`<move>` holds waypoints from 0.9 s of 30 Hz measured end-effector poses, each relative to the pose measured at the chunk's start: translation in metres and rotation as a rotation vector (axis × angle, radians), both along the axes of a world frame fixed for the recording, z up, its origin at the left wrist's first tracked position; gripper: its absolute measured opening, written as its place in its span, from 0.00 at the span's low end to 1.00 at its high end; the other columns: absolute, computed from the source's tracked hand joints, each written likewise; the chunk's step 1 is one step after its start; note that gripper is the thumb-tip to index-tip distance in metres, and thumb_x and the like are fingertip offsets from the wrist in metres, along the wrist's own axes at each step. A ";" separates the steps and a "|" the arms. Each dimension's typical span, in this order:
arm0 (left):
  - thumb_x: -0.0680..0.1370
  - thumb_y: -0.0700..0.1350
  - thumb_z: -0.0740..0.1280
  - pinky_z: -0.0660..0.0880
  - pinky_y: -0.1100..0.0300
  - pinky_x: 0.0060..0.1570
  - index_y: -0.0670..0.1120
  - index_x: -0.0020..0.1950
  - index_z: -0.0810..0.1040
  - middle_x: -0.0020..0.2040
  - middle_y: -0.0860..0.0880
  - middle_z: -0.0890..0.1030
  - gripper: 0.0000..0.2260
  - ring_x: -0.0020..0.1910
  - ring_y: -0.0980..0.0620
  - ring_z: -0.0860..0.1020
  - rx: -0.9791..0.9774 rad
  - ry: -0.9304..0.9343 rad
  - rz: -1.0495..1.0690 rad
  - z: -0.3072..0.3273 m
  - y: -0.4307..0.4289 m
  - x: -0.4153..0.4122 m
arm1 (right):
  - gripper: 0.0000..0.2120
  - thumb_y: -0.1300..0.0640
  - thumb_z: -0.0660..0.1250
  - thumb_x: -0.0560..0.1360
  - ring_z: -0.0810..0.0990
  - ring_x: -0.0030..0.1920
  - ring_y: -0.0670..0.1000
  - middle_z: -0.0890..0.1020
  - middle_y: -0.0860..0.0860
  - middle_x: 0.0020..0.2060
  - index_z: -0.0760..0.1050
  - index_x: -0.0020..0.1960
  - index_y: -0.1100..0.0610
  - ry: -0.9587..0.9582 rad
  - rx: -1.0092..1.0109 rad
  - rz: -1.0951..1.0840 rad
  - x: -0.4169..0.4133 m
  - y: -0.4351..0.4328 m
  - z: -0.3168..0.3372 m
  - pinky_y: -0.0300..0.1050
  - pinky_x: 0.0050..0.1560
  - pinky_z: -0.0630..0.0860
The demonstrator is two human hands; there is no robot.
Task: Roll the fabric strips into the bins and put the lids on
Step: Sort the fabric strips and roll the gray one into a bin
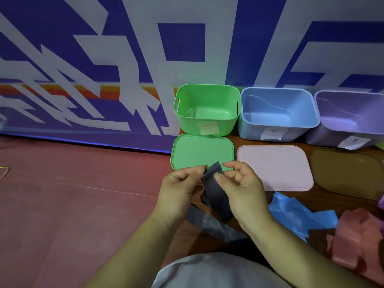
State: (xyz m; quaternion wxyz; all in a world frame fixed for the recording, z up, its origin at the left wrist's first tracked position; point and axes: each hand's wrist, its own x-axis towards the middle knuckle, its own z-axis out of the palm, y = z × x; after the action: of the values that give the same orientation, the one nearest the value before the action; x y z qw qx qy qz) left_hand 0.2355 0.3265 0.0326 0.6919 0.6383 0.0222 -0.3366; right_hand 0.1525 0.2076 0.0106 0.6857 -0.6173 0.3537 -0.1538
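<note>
Between both hands' fingers [218, 176], pinched, hangs the grey strip [216, 192].

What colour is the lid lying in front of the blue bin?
Pale pink. The lid shows best in the head view.

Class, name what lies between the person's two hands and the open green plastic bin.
The flat green plastic lid, seen in the head view; the left hand and right hand pinch a dark grey fabric strip at its near edge.
</note>
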 end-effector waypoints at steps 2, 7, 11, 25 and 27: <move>0.72 0.48 0.71 0.79 0.50 0.54 0.47 0.47 0.87 0.47 0.43 0.87 0.08 0.49 0.47 0.83 0.030 -0.039 -0.012 -0.001 0.001 0.000 | 0.12 0.58 0.73 0.74 0.83 0.43 0.46 0.85 0.48 0.41 0.76 0.51 0.45 0.000 -0.003 -0.004 0.000 0.000 0.001 0.37 0.40 0.76; 0.77 0.40 0.70 0.80 0.60 0.47 0.44 0.49 0.85 0.42 0.49 0.86 0.05 0.44 0.54 0.83 0.050 -0.149 -0.067 0.000 0.004 0.001 | 0.11 0.59 0.74 0.74 0.83 0.41 0.43 0.85 0.47 0.40 0.76 0.50 0.46 0.015 -0.035 -0.031 0.001 0.001 -0.001 0.36 0.39 0.76; 0.74 0.32 0.72 0.78 0.68 0.40 0.43 0.48 0.84 0.38 0.52 0.86 0.08 0.39 0.59 0.83 0.076 -0.245 -0.096 0.002 0.003 0.001 | 0.10 0.58 0.74 0.73 0.83 0.41 0.41 0.85 0.46 0.39 0.76 0.49 0.46 0.027 -0.073 -0.013 0.000 0.001 -0.001 0.33 0.39 0.76; 0.76 0.37 0.73 0.79 0.67 0.47 0.51 0.47 0.85 0.44 0.55 0.86 0.08 0.44 0.61 0.84 0.358 -0.434 0.050 -0.030 0.037 0.030 | 0.04 0.51 0.73 0.72 0.82 0.44 0.39 0.84 0.39 0.40 0.81 0.46 0.45 0.389 -0.383 0.377 -0.012 -0.016 -0.058 0.39 0.46 0.79; 0.76 0.38 0.72 0.79 0.69 0.45 0.52 0.47 0.84 0.43 0.57 0.85 0.08 0.43 0.63 0.83 0.401 -0.420 0.088 -0.036 0.045 0.037 | 0.04 0.51 0.74 0.72 0.82 0.44 0.39 0.84 0.39 0.41 0.81 0.46 0.46 0.457 -0.419 0.443 -0.016 -0.013 -0.076 0.40 0.47 0.80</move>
State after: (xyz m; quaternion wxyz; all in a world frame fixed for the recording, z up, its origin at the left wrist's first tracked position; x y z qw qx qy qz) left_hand 0.2727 0.3716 -0.0035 0.5554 0.8164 -0.0280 -0.1556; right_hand 0.1361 0.1946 -0.0657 0.4648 -0.8239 0.3164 0.0707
